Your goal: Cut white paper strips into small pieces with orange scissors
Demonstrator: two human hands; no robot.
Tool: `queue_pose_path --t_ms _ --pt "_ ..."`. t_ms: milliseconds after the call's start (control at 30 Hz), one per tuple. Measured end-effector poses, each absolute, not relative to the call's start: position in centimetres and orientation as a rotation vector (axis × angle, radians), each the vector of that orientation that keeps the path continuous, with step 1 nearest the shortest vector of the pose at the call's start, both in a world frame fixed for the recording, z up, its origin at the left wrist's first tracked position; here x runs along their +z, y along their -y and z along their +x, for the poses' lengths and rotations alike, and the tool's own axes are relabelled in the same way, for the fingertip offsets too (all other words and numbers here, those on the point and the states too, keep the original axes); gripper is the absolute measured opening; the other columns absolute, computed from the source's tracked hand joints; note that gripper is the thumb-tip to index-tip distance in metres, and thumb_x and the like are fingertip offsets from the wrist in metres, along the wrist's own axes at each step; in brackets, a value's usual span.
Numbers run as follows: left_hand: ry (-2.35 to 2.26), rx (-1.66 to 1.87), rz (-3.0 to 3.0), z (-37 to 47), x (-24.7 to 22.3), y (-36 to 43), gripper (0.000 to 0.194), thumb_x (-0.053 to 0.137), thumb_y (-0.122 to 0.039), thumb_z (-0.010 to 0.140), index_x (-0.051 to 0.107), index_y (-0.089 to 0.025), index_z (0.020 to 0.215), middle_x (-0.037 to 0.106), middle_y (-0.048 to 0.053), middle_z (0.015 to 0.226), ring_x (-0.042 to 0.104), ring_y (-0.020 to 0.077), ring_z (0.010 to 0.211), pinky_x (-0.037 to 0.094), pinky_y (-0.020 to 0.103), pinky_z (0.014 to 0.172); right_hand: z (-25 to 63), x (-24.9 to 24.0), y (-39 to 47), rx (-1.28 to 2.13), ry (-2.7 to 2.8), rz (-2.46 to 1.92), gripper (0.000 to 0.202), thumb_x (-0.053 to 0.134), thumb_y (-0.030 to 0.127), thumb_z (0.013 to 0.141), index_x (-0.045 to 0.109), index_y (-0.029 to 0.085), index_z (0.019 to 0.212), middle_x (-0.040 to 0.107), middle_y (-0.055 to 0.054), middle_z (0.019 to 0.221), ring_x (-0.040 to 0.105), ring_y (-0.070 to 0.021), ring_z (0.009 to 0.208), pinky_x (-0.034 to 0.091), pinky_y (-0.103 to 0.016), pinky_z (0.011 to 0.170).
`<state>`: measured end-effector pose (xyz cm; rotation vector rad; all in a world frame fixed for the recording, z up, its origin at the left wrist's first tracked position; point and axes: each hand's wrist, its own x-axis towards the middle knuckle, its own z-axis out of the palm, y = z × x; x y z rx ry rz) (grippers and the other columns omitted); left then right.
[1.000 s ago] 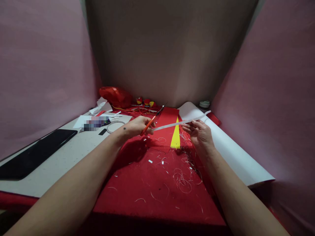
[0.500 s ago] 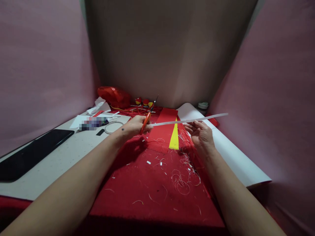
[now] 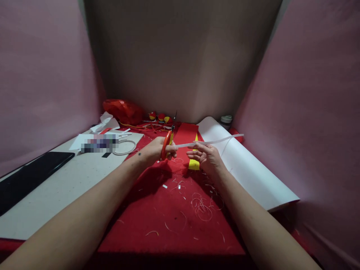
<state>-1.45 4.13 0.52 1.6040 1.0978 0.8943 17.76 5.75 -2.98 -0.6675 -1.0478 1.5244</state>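
Observation:
My left hand (image 3: pixel 157 149) is closed, with orange-handled scissors (image 3: pixel 166 146) hooked on the fingers and their dark blades pointing away from me. Between that hand's fingertips is one end of a narrow white strip (image 3: pixel 215 142). My right hand (image 3: pixel 208 157) pinches the strip partway along, its other fingers loosely stretched. Past the right hand the strip's far end sticks out free. Below both hands lie a red ribbed sheet (image 3: pixel 184 137) and a yellow piece (image 3: pixel 194 164), the latter partly hidden by my right fingers.
Red cloth (image 3: pixel 135 225) covers the table, strewn with thread scraps (image 3: pixel 202 210) and white bits. On the left, a pale board (image 3: pixel 56 195) bears a black slab (image 3: pixel 33 176) and a coiled cable (image 3: pixel 123 147). A white roll (image 3: pixel 242 165) lies right; a red bag (image 3: pixel 122 110) sits behind.
My right hand has slid along the strip toward my left hand, now covering part of the yellow piece. The scissors have turned slightly in my left hand. The whole view has shifted a little.

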Motion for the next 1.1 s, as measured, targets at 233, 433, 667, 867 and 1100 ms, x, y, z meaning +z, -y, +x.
queue_pose_path --t_ms 233,433,667,867,1100 --pt "-1.180 0.807 1.694 -0.8 0.6 -3.7 0.011 0.053 -0.023 0.069 0.051 -0.014 0.062 0.055 0.001 0.053 0.045 0.0079 0.044 0.030 0.021 0.042 17.5 -3.1 -5.8 1.533 1.040 -0.741 0.008 0.064 0.016 0.064 0.062 0.008 0.065 0.067 -0.009 0.063 0.063 -0.0154 0.051 0.053 -0.027 0.054" --pt "-1.698 0.489 2.199 -1.8 0.8 -4.0 0.017 0.047 -0.031 0.072 0.046 -0.018 0.083 0.059 0.006 0.075 0.052 0.0157 0.060 0.034 0.026 0.050 17.5 -3.6 -6.1 1.477 1.053 -0.794 0.006 0.062 0.014 0.064 0.061 0.008 0.064 0.067 -0.009 0.061 0.064 -0.0166 0.051 0.054 -0.027 0.051" --pt "-1.804 0.134 2.553 -1.9 1.0 -3.4 0.033 0.030 -0.046 0.082 0.050 -0.020 0.090 0.061 0.011 0.080 0.056 0.0228 0.065 0.035 0.030 0.052 17.6 -4.1 -6.4 1.404 1.107 -0.867 0.007 0.060 0.013 0.066 0.061 0.008 0.062 0.067 -0.009 0.061 0.063 -0.0164 0.049 0.054 -0.026 0.048" --pt "-1.815 0.001 2.644 -1.5 0.8 -2.7 0.033 0.031 -0.040 0.082 0.052 -0.018 0.094 0.062 0.013 0.080 0.058 0.0248 0.067 0.036 0.031 0.052 17.6 -3.9 -6.2 1.356 1.080 -0.920 0.006 0.057 0.011 0.067 0.060 0.008 0.062 0.065 -0.008 0.058 0.063 -0.0160 0.047 0.053 -0.026 0.046" --pt "-1.822 -0.140 2.643 -0.8 0.6 -2.1 0.037 0.031 -0.042 0.081 0.054 -0.017 0.093 0.063 0.015 0.081 0.060 0.0283 0.069 0.040 0.034 0.053 17.5 -3.5 -6.1 1.230 1.056 -0.977 0.005 0.058 0.012 0.065 0.058 0.009 0.061 0.063 -0.005 0.056 0.060 -0.0138 0.042 0.052 -0.025 0.043"
